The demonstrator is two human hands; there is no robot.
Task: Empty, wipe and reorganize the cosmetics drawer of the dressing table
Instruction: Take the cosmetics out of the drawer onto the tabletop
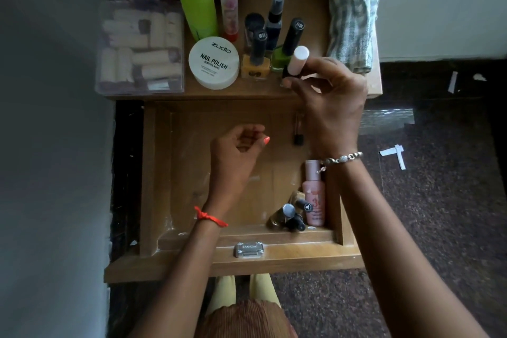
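My right hand (329,96) pinches a small white-capped bottle (298,60) at the wooden bench (310,8) edge. A green nail-polish bottle (282,57) stands just left of it. My left hand (236,153) is loosely curled and empty, above the open wooden drawer (192,173). Risk: a crowded set-down could topple neighbouring bottles.

My dressing table top (310,8) carries a clear box of tubes (140,46), a tall lime-green bottle (196,0), a pink tube (229,11), a white tub of nail polish remover wipes (214,62), a yellow nail polish (255,64), a green nail polish (281,57), a dark spray bottle (274,22) and a striped cloth (351,16) at its right edge. In the open drawer (186,162) below, a pink bottle (314,197) lies beside a cluster of small polish bottles (293,214) in the near right corner.
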